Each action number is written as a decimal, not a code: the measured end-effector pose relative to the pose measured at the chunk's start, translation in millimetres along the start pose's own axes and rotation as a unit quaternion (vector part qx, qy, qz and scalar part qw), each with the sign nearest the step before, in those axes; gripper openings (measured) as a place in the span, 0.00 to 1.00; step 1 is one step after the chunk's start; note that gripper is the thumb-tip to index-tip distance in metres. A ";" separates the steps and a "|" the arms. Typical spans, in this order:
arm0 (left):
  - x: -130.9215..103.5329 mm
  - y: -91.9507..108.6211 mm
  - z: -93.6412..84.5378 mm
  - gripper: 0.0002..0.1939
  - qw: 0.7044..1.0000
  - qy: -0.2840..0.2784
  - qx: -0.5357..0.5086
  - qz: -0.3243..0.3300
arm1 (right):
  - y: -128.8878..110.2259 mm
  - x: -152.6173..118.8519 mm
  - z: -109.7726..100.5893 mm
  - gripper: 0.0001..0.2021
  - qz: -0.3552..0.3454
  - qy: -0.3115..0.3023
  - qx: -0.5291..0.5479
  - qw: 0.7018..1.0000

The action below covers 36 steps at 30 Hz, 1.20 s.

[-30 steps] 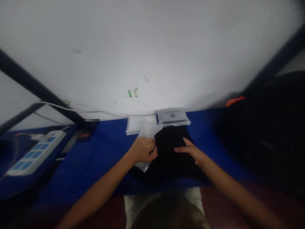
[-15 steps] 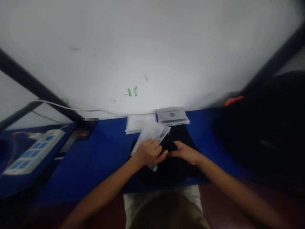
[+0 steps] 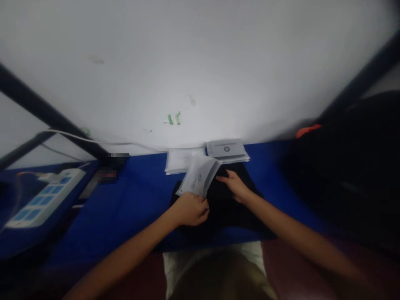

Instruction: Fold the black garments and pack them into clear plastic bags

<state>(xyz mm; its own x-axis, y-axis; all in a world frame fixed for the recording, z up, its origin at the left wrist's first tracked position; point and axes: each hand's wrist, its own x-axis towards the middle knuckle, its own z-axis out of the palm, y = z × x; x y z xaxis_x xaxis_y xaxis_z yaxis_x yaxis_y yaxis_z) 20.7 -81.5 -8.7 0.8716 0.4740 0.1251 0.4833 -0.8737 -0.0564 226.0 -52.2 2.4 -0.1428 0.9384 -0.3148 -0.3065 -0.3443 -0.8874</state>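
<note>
My left hand (image 3: 192,208) is closed on the near end of a frosted plastic bag (image 3: 200,177) with a dark band and a printed round mark. The bag is tilted, and its far end overlaps a pile of pale plastic bags (image 3: 183,160). Under both hands lies a black cloth (image 3: 221,204), whose folds are too dark to make out. At the held bag's right side, my right hand (image 3: 236,186) has its thumb and fingers apart, with the fingertips over the black cloth.
A second stack of printed bags (image 3: 227,151) lies by the white wall (image 3: 218,75) on the blue table (image 3: 134,196). To the left are a power strip (image 3: 46,198) and a white cable (image 3: 125,144). A large dark mass (image 3: 343,179) fills the right side.
My left hand has drawn slightly toward me and left, and the bag now shows its printed side. My right hand has shifted a little away from me, its fingers wider apart.
</note>
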 end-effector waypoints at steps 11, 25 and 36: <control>0.3 9.2 -1.5 0.07 0.997 -0.020 0.017 -0.068 | 10.4 14.1 4.1 0.06 0.034 0.027 0.052 0.998; 11.2 16.2 3.6 0.05 0.999 0.018 0.019 -0.045 | 32.7 33.2 -5.6 0.27 -0.233 0.012 -0.380 0.895; 14.0 16.1 3.6 0.07 0.997 0.048 0.021 -0.054 | 3.1 5.3 9.2 0.47 0.021 -0.091 -0.041 0.995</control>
<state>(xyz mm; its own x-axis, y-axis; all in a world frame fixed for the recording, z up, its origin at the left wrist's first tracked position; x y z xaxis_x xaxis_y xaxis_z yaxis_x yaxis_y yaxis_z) 40.9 -88.6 -11.4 0.8033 0.5506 0.2271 0.5787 -0.8117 -0.0792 215.6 -48.5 1.1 -0.3244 0.8995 -0.2928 -0.2190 -0.3725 -0.9018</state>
